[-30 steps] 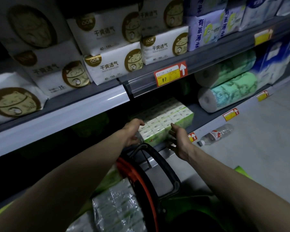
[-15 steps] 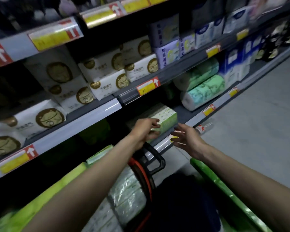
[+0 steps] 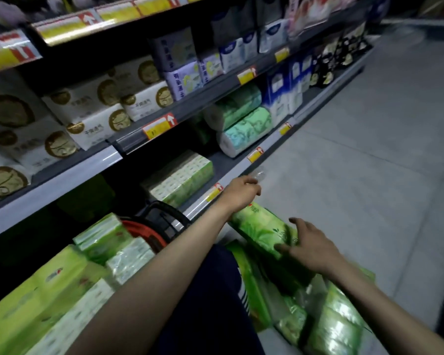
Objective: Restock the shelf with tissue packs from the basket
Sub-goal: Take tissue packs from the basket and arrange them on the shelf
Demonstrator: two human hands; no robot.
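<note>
Right grip [image 3: 310, 248]: released, fingers spread and laid on the near side of a green tissue pack [image 3: 260, 228]. Left grip [image 3: 239, 193]: over the pack's far end; motion blur hides whether it clasps the pack. The pack lies slantwise above further green packs [image 3: 338, 326], just in front of the bottom shelf [image 3: 226, 160]. A white-and-green block of packs [image 3: 182, 175] stands on that shelf. The basket [image 3: 162, 224], red-rimmed with a black handle, sits left of the left forearm.

Tissue pack [image 3: 263, 230] – glossy plastic wrap; shelf edge [image 3: 62, 175] – smooth metal; floor [image 3: 369, 162] matt.
</note>
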